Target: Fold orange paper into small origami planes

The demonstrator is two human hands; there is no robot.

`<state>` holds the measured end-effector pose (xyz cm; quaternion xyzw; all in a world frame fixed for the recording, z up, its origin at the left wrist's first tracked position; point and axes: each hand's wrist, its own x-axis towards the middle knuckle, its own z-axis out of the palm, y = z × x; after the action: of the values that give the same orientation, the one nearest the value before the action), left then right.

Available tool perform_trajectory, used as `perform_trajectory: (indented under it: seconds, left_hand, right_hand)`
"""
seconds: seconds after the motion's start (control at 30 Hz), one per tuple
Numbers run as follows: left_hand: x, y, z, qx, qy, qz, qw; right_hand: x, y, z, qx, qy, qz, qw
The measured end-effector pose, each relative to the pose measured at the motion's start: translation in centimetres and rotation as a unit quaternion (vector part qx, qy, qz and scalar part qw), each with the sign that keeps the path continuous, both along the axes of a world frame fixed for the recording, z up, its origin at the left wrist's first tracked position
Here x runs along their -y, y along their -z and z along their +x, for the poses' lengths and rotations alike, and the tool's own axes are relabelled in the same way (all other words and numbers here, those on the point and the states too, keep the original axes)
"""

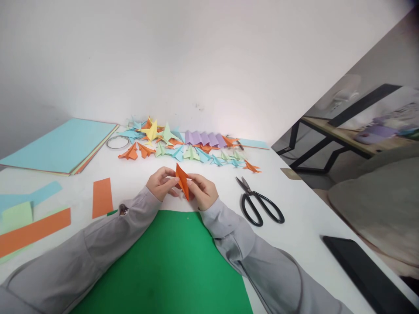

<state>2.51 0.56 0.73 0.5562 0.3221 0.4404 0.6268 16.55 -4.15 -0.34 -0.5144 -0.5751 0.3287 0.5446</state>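
Note:
A folded piece of orange paper [182,179], narrow and pointed at both ends, is held up between my two hands. My left hand [163,183] pinches its left side with thumb and fingers. On the opposite side, my right hand [202,190] grips it the same way. Both hands are just above the white table, past the far edge of a green sheet [166,257]. Behind them lie several folded paper figures in orange [130,151], yellow [151,130], green and blue, beside a pleated purple paper [205,138].
Black-handled scissors [258,200] lie right of my hands, and a black flat device [366,270] is at the right edge. Stacked coloured sheets [62,144] and a wire coil [118,142] are at the back left. Paper strips [39,232] and an orange rectangle [102,197] lie left.

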Motion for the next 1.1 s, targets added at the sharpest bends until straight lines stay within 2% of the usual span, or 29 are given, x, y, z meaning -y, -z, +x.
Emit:
perform_trajectory:
  seconds: [0.1,0.2,0.37,0.47,0.6,0.67,0.8,0.97,1.1]
  left_hand:
    - [0.2,-0.1,0.0,-0.013,-0.009,0.038,0.999]
    - [0.4,-0.2,-0.1,-0.069,-0.001,0.105,0.992]
    - [0.8,-0.7,-0.2,-0.13,-0.018,0.211,0.969]
    - [1.0,-0.8,-0.4,-0.135,-0.005,0.25,0.959]
    - [1.1,-0.8,-0.5,-0.129,0.012,0.242,0.962]
    - [1.2,-0.8,-0.5,-0.127,0.027,0.237,0.963]
    - [1.4,-0.8,-0.5,-0.126,0.052,0.225,0.965]
    - [1.3,-0.7,-0.3,-0.105,0.042,0.188,0.976]
    - [1.2,-0.3,-0.1,-0.094,0.029,0.166,0.981]
  right_hand:
    - [0.6,-0.6,-0.2,0.127,0.03,0.058,0.99]
    - [1.2,-1.1,-0.5,0.211,0.05,0.093,0.972]
    - [1.4,-1.2,-1.1,0.241,0.114,0.091,0.959]
    - [1.0,-0.8,-1.1,0.213,0.133,0.076,0.965]
    - [0.1,-0.2,-0.7,0.11,0.151,0.031,0.982]
    - [-0.1,0.0,-0.5,0.091,0.153,0.018,0.984]
    - [-0.1,0.1,-0.3,0.113,0.156,0.014,0.981]
    - [-0.1,0.3,-0.2,0.114,0.143,0.025,0.983]
    - [0.1,0.2,-0.2,0.179,0.161,0.043,0.97]
